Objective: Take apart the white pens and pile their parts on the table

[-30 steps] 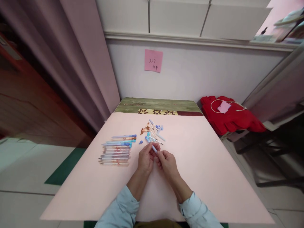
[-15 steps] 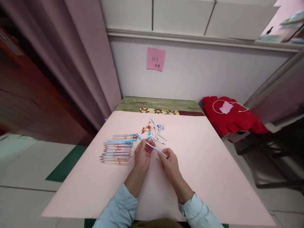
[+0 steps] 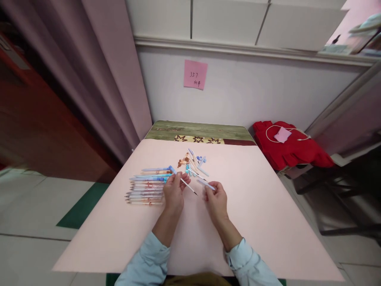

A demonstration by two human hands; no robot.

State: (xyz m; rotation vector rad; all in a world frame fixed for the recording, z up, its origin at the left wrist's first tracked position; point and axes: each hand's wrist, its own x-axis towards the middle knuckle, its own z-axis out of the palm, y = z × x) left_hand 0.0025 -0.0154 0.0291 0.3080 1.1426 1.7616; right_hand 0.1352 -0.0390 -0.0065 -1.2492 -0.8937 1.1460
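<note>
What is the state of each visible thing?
Left hand: closed on refill
Right hand: closed on blue barrel
Refill: dark tip bare
Blue barrel: separate from refill
Row of pens: lying side by side
Loose pen parts: heaped
Pink note: stuck to wall
Red cloth: bunched up
Cable: loosely looped

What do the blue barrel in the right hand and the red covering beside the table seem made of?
Blue barrel: probably smooth plastic, going by its even colour and straight form; gloss is hard to tell.
Red covering: likely matte fabric, with soft folds.

This looks like a home room, with mauve curtains [image 3: 116, 67] and tiled floor [image 3: 29, 254].
</note>
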